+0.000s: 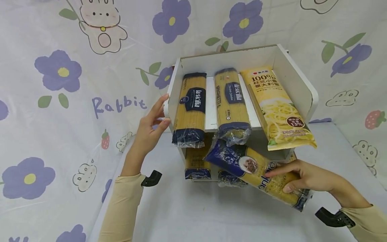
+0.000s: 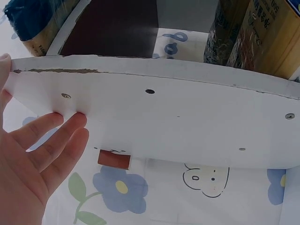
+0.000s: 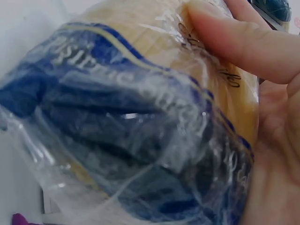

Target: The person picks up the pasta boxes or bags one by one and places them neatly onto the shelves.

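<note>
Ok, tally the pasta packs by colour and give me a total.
Dark blue-and-tan packs: 5, two on the top shelf, two on the lower shelf, one in the right hand
Yellow pack: 1
Total: 6

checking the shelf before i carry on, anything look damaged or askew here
Yes. The white shelf unit's side panel has a chipped top edge, brown showing through the white. The blue spaghetti pack in the right hand lies slanted across the lower opening, while the packs above lie lengthwise. The left hand rests on the panel.
</note>
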Tool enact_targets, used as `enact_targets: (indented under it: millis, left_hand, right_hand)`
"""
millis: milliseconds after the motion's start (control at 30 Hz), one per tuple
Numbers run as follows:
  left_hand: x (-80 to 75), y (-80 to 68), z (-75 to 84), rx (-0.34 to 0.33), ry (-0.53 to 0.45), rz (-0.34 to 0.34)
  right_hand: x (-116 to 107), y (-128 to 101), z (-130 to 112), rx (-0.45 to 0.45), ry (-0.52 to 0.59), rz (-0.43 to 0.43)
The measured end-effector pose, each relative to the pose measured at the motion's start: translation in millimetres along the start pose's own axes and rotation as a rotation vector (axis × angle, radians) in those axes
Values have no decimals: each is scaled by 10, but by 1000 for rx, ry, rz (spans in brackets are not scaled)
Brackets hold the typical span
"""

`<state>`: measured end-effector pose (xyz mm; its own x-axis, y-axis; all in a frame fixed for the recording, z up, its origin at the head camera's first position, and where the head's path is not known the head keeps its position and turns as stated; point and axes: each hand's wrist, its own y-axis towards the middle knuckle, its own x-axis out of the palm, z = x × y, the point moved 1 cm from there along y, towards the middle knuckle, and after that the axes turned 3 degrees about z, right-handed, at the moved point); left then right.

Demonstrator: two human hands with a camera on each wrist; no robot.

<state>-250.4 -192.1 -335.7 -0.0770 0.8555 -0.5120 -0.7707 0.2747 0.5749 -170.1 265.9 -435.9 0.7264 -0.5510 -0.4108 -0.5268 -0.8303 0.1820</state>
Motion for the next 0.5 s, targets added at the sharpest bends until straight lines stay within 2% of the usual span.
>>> enact_targets:
  millis: [167,300,500]
  left_hand:
    - [-2,-9,-4,1,1,0]
    - [3,-17,-19,0,-7,-5]
    - [2,-11,-5,7,-6,-4]
  right_hand:
    - [7,2,55,3,-22,-18]
    - [21,-4,104,36,25,-43]
    - [23,-14,137,46,27,-21]
